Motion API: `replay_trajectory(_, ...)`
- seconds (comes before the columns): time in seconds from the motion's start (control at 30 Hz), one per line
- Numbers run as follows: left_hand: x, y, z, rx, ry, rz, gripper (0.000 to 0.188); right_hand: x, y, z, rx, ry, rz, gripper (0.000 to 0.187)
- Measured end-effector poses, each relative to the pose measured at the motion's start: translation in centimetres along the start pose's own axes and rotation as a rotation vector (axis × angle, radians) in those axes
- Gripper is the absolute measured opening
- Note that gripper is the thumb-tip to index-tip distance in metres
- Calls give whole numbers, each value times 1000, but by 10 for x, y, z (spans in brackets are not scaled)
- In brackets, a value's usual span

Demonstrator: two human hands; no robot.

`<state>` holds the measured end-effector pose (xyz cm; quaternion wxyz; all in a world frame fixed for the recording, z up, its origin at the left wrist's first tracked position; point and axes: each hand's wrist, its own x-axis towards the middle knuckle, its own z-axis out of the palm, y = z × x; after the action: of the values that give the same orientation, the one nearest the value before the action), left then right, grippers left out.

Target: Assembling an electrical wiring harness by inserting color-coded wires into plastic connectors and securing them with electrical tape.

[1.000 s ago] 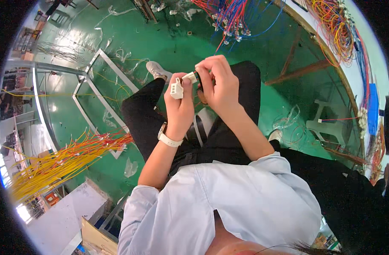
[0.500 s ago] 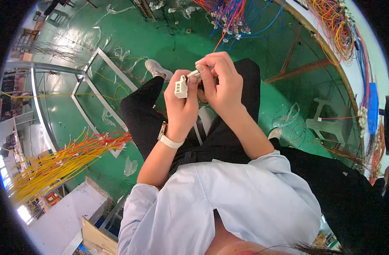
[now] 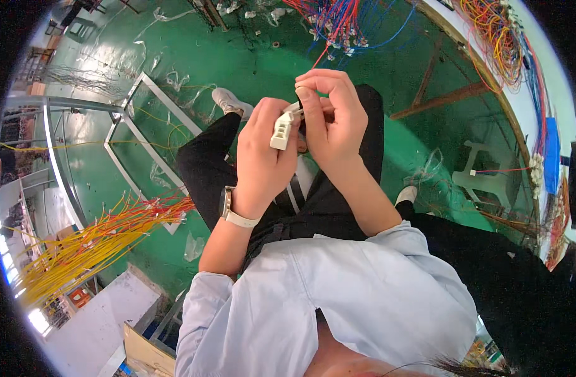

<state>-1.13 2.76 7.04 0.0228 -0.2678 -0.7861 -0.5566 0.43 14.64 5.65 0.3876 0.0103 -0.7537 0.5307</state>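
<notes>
Above my lap, my left hand point(image 3: 263, 141) is closed around a white plastic connector housing point(image 3: 280, 133) with a row of square openings. The housing is tilted, its open face toward me. My right hand point(image 3: 332, 119) pinches close beside it, thumb against the bent forefinger. A thin red wire point(image 3: 317, 61) runs from behind the right fingertips up toward the hanging wires. Between the two hands, a small pale part point(image 3: 293, 108) and a dark sliver show; the fingers hide where they meet the housing.
Red and blue wires with white connectors point(image 3: 341, 28) hang ahead. Yellow and red wires point(image 3: 93, 242) spread at the left beside a metal frame point(image 3: 127, 116). A bench edge point(image 3: 498, 100) curves along the right, near a pale plastic stool point(image 3: 486, 176). Plastic scraps litter the green floor.
My left hand has turned and shifted slightly right, tilting the connector housing more steeply. My right hand has moved up a little and its fingers have changed position; the red wire has shifted with it.
</notes>
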Motion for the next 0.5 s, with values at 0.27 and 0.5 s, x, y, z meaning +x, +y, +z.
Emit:
replay_trajectory(0.27, 3, -10, -11, 189, -80, 155, 29, 4, -3, -10, 237, -168, 484, 13)
replay_trajectory(0.5, 9, -17, -17, 110, -143, 216, 28, -13, 16, -13, 430, -179, 257, 13)
